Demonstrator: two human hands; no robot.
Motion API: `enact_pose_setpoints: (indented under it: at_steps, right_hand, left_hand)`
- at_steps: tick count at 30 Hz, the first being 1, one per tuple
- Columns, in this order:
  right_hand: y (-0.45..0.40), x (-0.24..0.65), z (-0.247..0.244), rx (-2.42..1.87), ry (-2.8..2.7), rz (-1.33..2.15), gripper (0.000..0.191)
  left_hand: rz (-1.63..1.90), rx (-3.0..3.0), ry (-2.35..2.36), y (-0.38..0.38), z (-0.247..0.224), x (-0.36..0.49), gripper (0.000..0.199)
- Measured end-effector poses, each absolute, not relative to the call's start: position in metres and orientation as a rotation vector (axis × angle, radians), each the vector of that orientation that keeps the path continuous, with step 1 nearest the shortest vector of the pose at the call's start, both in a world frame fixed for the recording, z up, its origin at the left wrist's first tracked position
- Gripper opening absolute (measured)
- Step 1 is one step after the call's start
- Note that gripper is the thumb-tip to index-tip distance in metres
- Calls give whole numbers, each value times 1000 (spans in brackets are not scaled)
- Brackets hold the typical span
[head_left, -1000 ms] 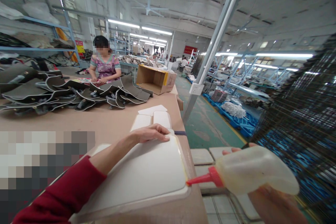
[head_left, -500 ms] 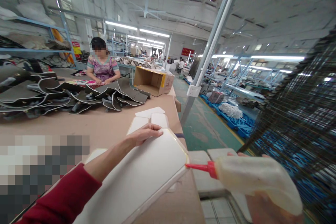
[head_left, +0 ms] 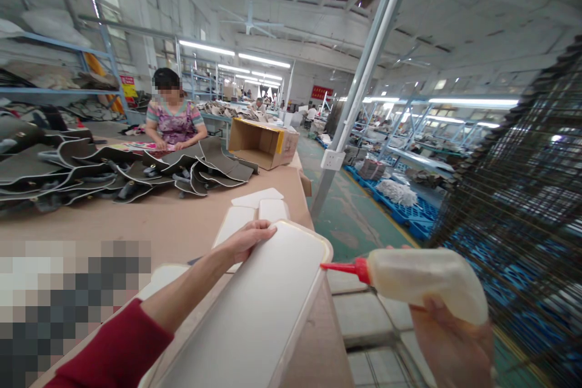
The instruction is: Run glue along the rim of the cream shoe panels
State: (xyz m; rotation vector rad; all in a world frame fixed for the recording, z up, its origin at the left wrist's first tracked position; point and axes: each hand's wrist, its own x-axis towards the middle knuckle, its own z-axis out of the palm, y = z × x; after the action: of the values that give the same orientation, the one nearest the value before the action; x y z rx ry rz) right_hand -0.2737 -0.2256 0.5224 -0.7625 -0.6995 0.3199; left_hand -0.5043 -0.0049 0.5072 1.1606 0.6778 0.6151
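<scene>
My left hand (head_left: 245, 239) grips the far edge of a white padded panel (head_left: 264, 309) and holds it tilted up off the brown table (head_left: 173, 224). A red sleeve covers that forearm. My right hand (head_left: 450, 339) squeezes a translucent glue bottle (head_left: 422, 282) with a red nozzle (head_left: 341, 267). The nozzle tip sits at the panel's right edge, near its far corner. A yellowish line runs along the panel's rim.
More white panels (head_left: 254, 209) lie just beyond my left hand. Dark grey cut pieces (head_left: 113, 170) are heaped across the table, with an open cardboard box (head_left: 261, 142) behind. A person in a floral top (head_left: 175, 121) works at the far end. A wire rack (head_left: 522, 194) stands at right.
My left hand has lifted the panel from flat on the table to steeply tilted. The bottle's nozzle has followed up along the panel's right edge toward the far corner.
</scene>
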Motion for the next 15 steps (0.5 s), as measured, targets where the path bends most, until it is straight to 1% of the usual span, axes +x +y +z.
enact_pose_setpoints:
  at_steps: [2, 5, 9, 15]
  right_hand:
    - [-220, -274, 529, -760, -716, 282, 70]
    - [-215, -270, 533, -749, -718, 271, 72]
    - [-212, -265, 525, -749, -677, 289, 78]
    - [-215, -266, 514, -754, -657, 368, 76]
  left_hand:
    - [617, 1152, 672, -5, 506, -504, 48]
    - [623, 1142, 653, -5, 503, -504, 49]
    - [629, 1136, 636, -6, 498, -505, 50]
    - [629, 1123, 655, -5, 496, -505, 51]
